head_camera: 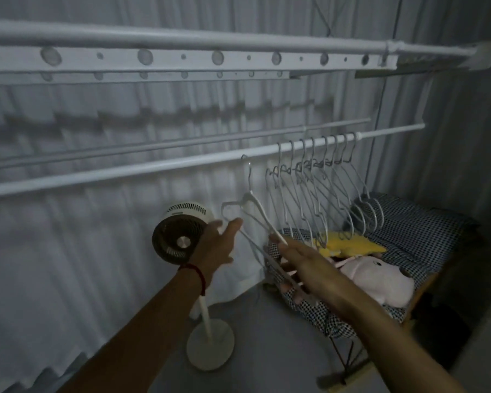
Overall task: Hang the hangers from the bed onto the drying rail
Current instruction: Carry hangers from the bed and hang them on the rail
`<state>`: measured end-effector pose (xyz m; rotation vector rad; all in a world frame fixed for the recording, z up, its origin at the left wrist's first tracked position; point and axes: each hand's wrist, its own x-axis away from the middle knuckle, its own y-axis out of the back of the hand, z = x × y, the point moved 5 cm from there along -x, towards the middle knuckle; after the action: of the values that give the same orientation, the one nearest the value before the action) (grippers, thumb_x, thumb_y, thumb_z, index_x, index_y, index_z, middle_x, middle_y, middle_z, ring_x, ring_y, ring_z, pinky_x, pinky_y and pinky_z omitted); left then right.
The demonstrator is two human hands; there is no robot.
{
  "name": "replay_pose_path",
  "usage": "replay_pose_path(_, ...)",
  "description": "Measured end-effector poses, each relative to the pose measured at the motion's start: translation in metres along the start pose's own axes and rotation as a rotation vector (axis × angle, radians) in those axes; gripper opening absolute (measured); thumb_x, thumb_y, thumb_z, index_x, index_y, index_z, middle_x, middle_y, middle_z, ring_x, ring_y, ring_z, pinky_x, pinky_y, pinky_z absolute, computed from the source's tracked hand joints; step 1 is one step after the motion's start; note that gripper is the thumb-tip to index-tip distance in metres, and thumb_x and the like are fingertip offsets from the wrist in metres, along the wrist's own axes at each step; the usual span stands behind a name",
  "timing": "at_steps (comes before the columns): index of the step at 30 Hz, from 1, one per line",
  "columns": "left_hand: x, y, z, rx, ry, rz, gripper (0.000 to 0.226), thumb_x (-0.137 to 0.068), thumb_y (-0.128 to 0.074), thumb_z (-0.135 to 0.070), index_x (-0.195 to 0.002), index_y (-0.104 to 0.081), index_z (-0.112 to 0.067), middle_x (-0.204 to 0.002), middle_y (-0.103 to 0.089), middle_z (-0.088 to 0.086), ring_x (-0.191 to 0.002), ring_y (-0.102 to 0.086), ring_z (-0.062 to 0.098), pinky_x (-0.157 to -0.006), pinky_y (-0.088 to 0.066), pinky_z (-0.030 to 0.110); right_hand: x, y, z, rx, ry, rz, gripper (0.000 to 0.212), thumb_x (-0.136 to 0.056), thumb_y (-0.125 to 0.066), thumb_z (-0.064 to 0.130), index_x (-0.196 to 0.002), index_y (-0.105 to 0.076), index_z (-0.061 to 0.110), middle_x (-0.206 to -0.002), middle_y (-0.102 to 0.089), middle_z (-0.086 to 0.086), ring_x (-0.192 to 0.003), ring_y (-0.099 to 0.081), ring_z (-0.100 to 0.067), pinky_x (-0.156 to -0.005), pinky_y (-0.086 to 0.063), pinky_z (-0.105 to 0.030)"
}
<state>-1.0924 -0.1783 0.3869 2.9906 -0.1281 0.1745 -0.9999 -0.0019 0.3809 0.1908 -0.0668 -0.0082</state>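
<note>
A white drying rail runs across in front of the curtain. Several white hangers hang in a row near its right end. Left of them, one more white hanger is hooked on the rail and hangs tilted. My left hand reaches up to this hanger's left shoulder with fingers straight and spread, just touching it. My right hand pinches its right arm with the fingertips and grips a bundle of further hangers under the palm. The bed with a checked cover lies below at the right.
A standing fan on a round base stands just left of my left hand. A pink plush and a yellow plush lie on the bed. An upper perforated rack spans overhead. A pale curtain hangs behind.
</note>
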Motion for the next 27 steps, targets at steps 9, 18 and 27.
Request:
replay_pose_path(9, -0.051, 0.054, -0.112, -0.651, -1.003, -0.332, 0.035, -0.081, -0.062, -0.024, -0.114, -0.061, -0.014, -0.114, -0.062, 0.002, -0.110, -0.052, 0.020, -0.096, -0.041, 0.032, -0.036, 0.014, 0.063, 0.050, -0.026, -0.120, 0.046, -0.102, -0.037, 0.055, -0.143, -0.046, 0.035, -0.114, -0.066, -0.019, -0.093, -0.072, -0.040, -0.067, -0.059, -0.043)
replay_pose_path(18, -0.107, 0.067, -0.110, -1.192, -0.973, -0.362, 0.062, -0.077, -0.064, -0.028, -0.136, -0.050, -0.015, -0.136, -0.053, 0.004, -0.126, -0.045, 0.026, -0.118, -0.009, 0.058, -0.095, 0.002, 0.055, 0.019, -0.187, -0.189, 0.050, -0.101, -0.043, 0.050, -0.145, -0.040, 0.026, -0.109, -0.066, -0.028, -0.096, -0.071, -0.044, -0.070, -0.060, -0.041)
replay_pose_path(27, -0.105, 0.070, -0.113, -1.138, -0.977, -0.305, 0.062, -0.080, -0.064, -0.029, -0.139, -0.047, -0.016, -0.140, -0.050, 0.004, -0.129, -0.043, 0.025, -0.119, -0.007, 0.052, -0.091, 0.006, 0.037, 0.055, -0.195, -0.196, 0.046, -0.102, -0.042, 0.044, -0.144, -0.044, 0.023, -0.111, -0.064, -0.027, -0.090, -0.072, -0.043, -0.068, -0.062, -0.042)
